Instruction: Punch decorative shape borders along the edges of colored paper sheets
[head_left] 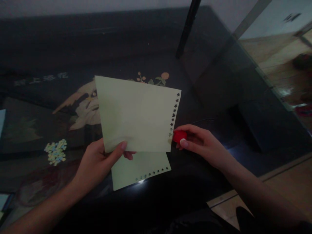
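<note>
My left hand (101,156) pinches the lower left edge of a pale yellow-green sheet of paper (136,113), thumb on top and fingers beneath. Star, heart and other small shapes are punched in a row down its right edge. At the lower end of that row, my right hand (200,143) grips a small red craft punch (180,138) between thumb and fingers, up against the paper's edge. Below lies a second pale sheet (141,167), partly covered, with punched shapes along its lower edge. To the left sits a pile of small paper cut-outs (56,152).
The dark glossy tabletop (122,42) carries a printed bird and flowers. A black post (187,29) rises at the back. Toward the right is a dark flat box-like shape (255,125), and papers (3,201) show at the left edge.
</note>
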Available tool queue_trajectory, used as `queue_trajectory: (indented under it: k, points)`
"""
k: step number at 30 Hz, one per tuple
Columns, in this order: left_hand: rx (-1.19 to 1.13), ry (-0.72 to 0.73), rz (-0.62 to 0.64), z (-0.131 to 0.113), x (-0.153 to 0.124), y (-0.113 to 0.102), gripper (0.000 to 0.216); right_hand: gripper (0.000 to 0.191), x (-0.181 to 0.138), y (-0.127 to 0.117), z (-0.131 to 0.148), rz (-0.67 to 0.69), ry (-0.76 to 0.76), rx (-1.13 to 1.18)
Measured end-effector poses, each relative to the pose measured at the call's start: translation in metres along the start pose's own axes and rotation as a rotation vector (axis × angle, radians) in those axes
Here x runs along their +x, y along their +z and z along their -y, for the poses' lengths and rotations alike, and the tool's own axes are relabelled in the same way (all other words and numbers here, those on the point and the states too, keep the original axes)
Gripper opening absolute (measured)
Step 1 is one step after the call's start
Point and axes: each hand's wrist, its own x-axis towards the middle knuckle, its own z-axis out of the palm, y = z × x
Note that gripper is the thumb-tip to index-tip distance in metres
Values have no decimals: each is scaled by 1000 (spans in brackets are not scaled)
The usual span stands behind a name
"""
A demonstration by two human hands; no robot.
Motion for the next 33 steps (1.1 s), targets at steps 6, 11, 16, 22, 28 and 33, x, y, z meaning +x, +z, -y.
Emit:
queue_trajectory:
  k: [6,11,16,22,28,33]
  points:
    - [-15,-14,-30,2,2,-4,38,25,1,-2,-2,46,-3,72]
    - [-73,-15,-58,3,3,-4,40,29,1,-3,-8,67,-6,147]
    - [-118,-26,-60,8,4,-3,39,23,1,-3,-8,63,-43,226]
    - [-158,-27,-47,9,5,-2,39,23,1,-5,-7,-44,-76,175]
    - [-178,-46,-14,6,6,-1,37,25,5,-6,-10,-67,-108,194]
    - [-215,-50,-25,4,7,-2,34,36,8,-6,-12,-57,-91,234]
